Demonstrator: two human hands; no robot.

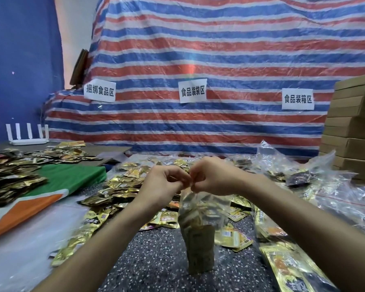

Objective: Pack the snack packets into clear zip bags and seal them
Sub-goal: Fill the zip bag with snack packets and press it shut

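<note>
A clear zip bag hangs in mid-air in front of me, holding several gold and brown snack packets. My left hand and my right hand pinch its top edge side by side, fingertips almost touching. The bag is blurred and its lower end hangs just above the speckled floor. Loose gold snack packets lie scattered under and behind the hands.
A green and orange cloth lies to the left beside a dark heap of packets. Empty clear bags pile up at right, below stacked cardboard boxes. A striped tarpaulin with paper signs forms the back; a white router stands far left.
</note>
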